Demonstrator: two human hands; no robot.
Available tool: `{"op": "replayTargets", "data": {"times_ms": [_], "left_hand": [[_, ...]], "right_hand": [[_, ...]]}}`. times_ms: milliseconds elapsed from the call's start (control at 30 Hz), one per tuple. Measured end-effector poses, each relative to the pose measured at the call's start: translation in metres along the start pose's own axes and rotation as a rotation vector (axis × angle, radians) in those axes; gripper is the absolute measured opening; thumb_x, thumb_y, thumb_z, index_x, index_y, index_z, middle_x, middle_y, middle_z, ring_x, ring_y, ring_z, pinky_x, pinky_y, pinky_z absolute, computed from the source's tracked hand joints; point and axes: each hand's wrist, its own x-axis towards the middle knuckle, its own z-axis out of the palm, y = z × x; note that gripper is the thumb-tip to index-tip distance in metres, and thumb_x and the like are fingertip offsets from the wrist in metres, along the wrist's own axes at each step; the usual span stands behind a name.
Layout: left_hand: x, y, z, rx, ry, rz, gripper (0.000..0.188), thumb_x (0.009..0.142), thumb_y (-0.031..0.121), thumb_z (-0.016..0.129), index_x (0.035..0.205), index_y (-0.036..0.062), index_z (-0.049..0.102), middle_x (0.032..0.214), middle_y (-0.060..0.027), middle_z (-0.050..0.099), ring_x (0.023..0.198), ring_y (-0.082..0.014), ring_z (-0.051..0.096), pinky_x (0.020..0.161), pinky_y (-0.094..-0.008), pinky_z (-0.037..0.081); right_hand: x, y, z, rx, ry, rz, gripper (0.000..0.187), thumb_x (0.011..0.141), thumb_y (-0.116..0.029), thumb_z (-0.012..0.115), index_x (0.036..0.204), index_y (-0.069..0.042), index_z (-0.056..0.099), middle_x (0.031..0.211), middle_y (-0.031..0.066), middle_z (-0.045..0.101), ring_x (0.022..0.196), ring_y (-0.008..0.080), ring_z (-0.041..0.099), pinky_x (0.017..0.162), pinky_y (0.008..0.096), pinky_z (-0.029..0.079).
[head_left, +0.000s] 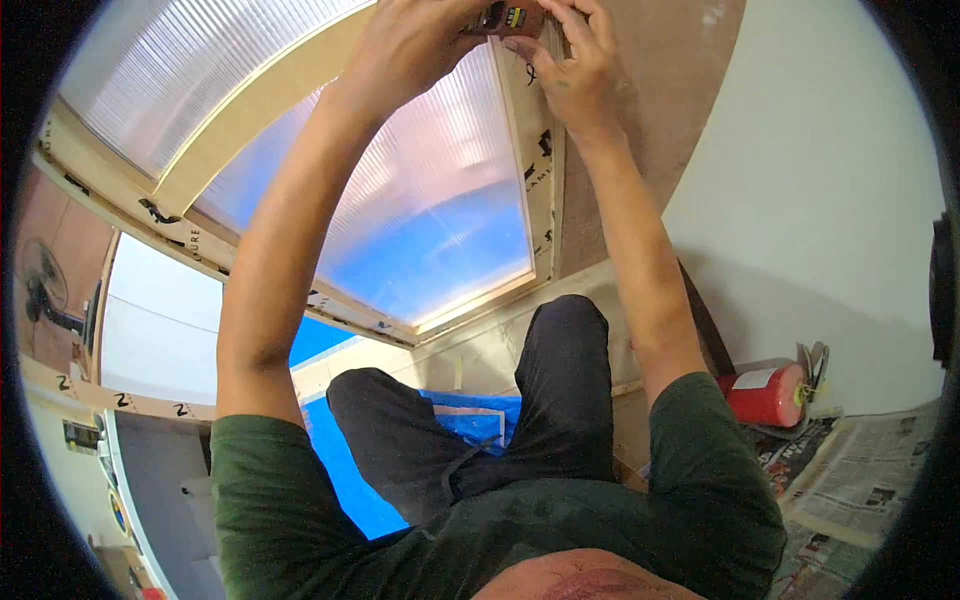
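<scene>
At the top edge, my left hand (425,40) is closed round a small dark object with a yellow-and-black label (512,18); its kind is hard to make out. My right hand (580,75) is beside it, thumb against the object's right side and fingers bent; what lies between those fingers is hidden. Both hands are raised at a framed panel with ribbed translucent sheets (430,200). Cream covering with black printed marks runs along its frame (543,170). The top of the panel is cut off by the picture's edge.
A red fire extinguisher (765,393) lies by the white wall (810,220) on my right, near spread newspapers (860,470). Blue sheeting (345,480) lies under my legs (565,400). To the left are a black fan (50,300) and a grey surface (165,490).
</scene>
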Motion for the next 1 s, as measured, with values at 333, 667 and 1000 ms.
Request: {"op": "replayTargets", "data": {"times_ms": [333, 667, 1000], "left_hand": [[0.022, -0.015, -0.002, -0.039, -0.165, 0.09, 0.032, 0.079, 0.015, 0.083, 0.107, 0.0117, 0.067, 0.112, -0.0029, 0.068, 0.115, -0.0315, 0.057, 0.092, -0.048, 0.045], [0.035, -0.02, -0.003, -0.104, -0.271, 0.2, 0.036, 0.079, 0.015, 0.084, 0.111, 0.0133, 0.069, 0.117, -0.0062, 0.061, 0.122, -0.0307, 0.053, 0.094, -0.0498, 0.046], [0.045, -0.008, -0.013, -0.049, -0.39, 0.283, 0.04, 0.076, 0.013, 0.082, 0.114, 0.0148, 0.071, 0.119, -0.003, 0.058, 0.12, -0.0285, 0.051, 0.098, -0.0476, 0.043]], "right_hand": [[-0.009, 0.002, 0.004, -0.104, 0.045, 0.042, 0.05, 0.082, -0.021, 0.087, 0.125, -0.004, 0.067, 0.12, 0.0151, 0.063, 0.109, 0.0354, 0.066, 0.091, 0.0427, 0.056], [-0.029, 0.006, 0.017, -0.137, 0.12, 0.09, 0.053, 0.081, -0.026, 0.088, 0.121, 0.001, 0.065, 0.115, 0.019, 0.063, 0.103, 0.0398, 0.066, 0.086, 0.0451, 0.056], [-0.044, 0.009, 0.021, -0.217, 0.179, 0.026, 0.055, 0.084, -0.035, 0.086, 0.116, 0.005, 0.065, 0.109, 0.0204, 0.064, 0.098, 0.0412, 0.066, 0.081, 0.048, 0.054]]}}
